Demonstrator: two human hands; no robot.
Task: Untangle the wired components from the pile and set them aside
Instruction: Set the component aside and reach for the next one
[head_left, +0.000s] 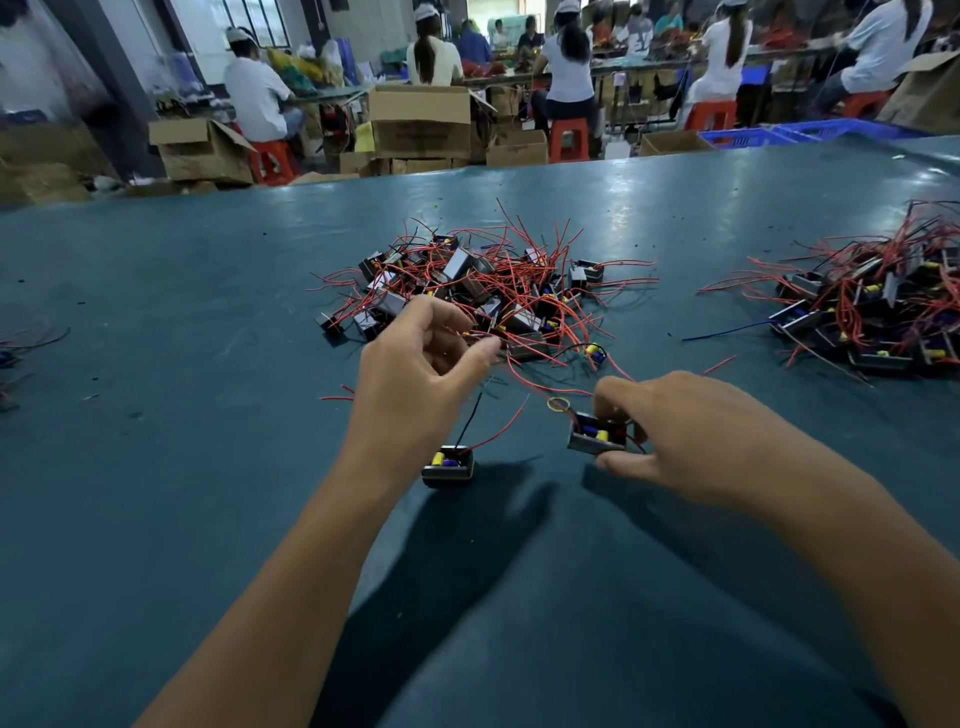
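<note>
At six o'clock of the tangled red-wired pile (483, 291), right hand (691, 431) pinches a small black boxed component (597, 439).
Left hand (421, 364) fingers curl, pinching a thin red wire (519, 371) — tugging risks dragging pile pieces along.

I see a plain dark teal desk (208, 364), a pile of black and grey boxy components (483, 291) with red wires, yellow and blue parts inside, and far orange-red plastic stools (569, 137).

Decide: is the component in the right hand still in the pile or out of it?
Out. The right hand grips the component well short of the pile.
</note>
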